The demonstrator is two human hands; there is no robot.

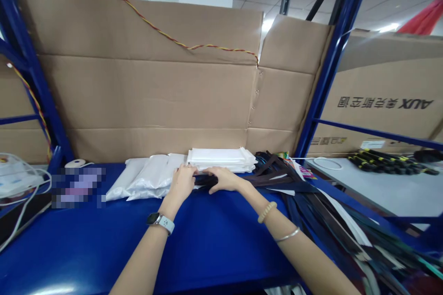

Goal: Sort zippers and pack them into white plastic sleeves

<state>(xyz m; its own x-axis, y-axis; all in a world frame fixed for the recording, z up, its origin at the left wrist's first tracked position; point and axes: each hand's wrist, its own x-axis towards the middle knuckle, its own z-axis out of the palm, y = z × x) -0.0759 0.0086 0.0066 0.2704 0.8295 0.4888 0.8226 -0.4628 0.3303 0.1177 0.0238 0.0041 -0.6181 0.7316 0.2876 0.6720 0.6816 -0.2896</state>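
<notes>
Both my hands reach forward over the blue tabletop [214, 239]. The fingers of my left hand [183, 182] are closed on the left end of a dark strip [204, 179], beside the filled white plastic packets [152, 175]. My right hand [223, 179] is curved over the same dark material, thumb and fingers bent round it; its fingertips are partly hidden. Just behind the hands lies a stack of flat white packets [221, 159]. Long dark zipper-like strips [311, 203] spread from beside my right hand towards the right front edge.
Behind the table stands a cardboard panel [155, 97] between blue metal posts [332, 64]. A blurred-out object [79, 189] and white cables [31, 193] lie at the left. Black and yellow items [387, 161] rest on a pale table at the right.
</notes>
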